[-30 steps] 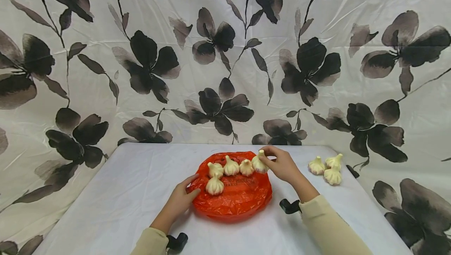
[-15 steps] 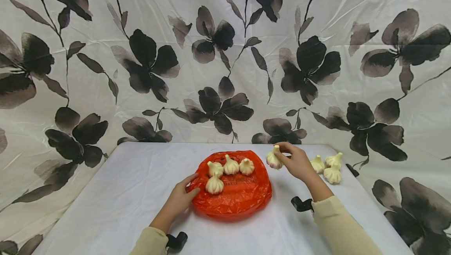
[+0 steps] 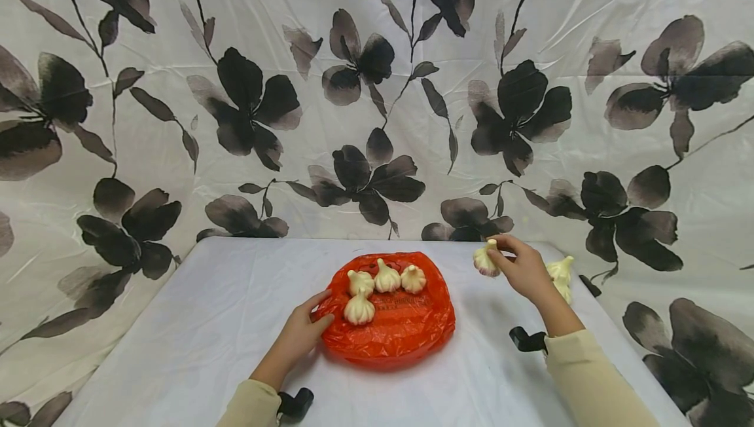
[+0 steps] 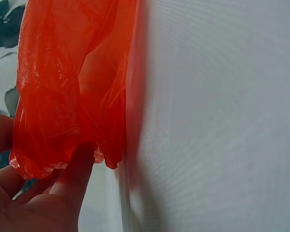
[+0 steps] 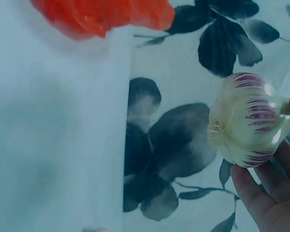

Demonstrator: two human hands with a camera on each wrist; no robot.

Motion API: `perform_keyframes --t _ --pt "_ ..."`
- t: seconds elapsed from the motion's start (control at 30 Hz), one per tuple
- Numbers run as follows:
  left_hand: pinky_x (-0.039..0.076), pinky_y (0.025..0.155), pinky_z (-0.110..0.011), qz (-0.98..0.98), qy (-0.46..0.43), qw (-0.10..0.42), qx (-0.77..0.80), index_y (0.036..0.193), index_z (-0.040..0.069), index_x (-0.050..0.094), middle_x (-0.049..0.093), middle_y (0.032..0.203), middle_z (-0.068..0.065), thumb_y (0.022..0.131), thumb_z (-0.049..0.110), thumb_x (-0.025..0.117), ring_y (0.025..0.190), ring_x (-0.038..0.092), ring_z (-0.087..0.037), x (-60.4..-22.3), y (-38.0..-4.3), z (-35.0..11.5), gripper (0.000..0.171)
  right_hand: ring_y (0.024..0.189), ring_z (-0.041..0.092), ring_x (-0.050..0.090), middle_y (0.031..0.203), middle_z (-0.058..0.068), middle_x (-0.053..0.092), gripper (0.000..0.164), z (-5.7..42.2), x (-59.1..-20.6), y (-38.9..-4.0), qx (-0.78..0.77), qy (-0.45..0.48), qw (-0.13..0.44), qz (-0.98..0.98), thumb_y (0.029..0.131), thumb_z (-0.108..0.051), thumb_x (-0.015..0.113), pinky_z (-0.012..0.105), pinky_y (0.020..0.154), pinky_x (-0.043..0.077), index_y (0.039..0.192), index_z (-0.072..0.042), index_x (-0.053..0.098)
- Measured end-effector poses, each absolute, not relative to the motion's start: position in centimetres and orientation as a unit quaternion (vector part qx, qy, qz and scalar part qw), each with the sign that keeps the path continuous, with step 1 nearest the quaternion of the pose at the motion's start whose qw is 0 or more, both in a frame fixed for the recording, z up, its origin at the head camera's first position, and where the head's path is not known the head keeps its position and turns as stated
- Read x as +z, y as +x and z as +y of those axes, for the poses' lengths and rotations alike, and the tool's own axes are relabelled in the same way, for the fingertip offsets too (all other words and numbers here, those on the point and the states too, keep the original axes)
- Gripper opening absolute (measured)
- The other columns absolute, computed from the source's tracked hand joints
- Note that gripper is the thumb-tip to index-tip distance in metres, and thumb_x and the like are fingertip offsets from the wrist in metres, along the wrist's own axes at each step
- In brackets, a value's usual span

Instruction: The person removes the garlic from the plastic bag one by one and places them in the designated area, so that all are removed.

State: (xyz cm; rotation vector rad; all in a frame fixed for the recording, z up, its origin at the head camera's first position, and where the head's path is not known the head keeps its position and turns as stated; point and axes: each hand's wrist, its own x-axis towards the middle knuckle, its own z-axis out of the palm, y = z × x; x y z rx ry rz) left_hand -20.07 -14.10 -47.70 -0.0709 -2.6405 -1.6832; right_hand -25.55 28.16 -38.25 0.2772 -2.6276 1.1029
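Observation:
A red plastic bag (image 3: 406, 332) lies spread in a rounded shape on the table, printed on its upper face. Several garlic bulbs (image 3: 387, 278) sit on it, in a row along the far part with one nearer at the left. My left hand (image 3: 302, 335) grips the bag's left edge; the left wrist view shows the thumb (image 4: 77, 179) against the translucent red plastic (image 4: 63, 87). Up off the table, right of the bag, my right hand (image 3: 524, 273) pinches a garlic bulb (image 3: 485, 260) by its stem. Purple streaks mark that bulb (image 5: 251, 121) in the right wrist view.
Other garlic bulbs (image 3: 561, 276) lie at the table's right edge, partly hidden behind the right hand and forearm. The white-covered table (image 3: 194, 322) ends at a floral cloth backdrop (image 3: 365, 152). A black wrist camera (image 3: 296, 405) sits at the left wrist.
My right hand has lifted a garlic bulb from the bag's far right edge and carried it rightward through the air. My left hand has stayed on the bag.

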Motion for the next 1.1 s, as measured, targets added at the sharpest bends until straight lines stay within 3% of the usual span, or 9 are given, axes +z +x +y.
perform_keyframes --t 0.33,1.1 --pt "0.053 0.096 -0.043 -0.838 -0.021 0.000 -0.546 0.145 0.015 0.046 0.045 0.147 -0.019 0.092 0.012 0.061 0.124 0.056 -0.034 -48.0 -20.4 -14.2 0.054 0.128 0.038 0.049 0.136 0.021 0.055 0.049 30.9 -38.0 -25.2 0.385 0.049 0.144 -0.910 0.098 -0.040 0.053 0.051 0.104 0.045 0.134 -0.006 0.053" --pt "0.053 0.096 -0.043 -0.840 -0.026 0.006 -0.543 0.143 0.015 0.048 0.047 0.145 -0.021 0.092 0.011 0.061 0.122 0.057 -0.033 -47.8 -20.1 -14.2 0.053 0.131 0.046 0.044 0.142 0.027 0.046 0.058 36.7 -37.8 -25.0 0.387 -0.017 0.156 -0.909 0.100 -0.045 0.045 0.058 0.101 0.044 0.141 -0.004 0.046"
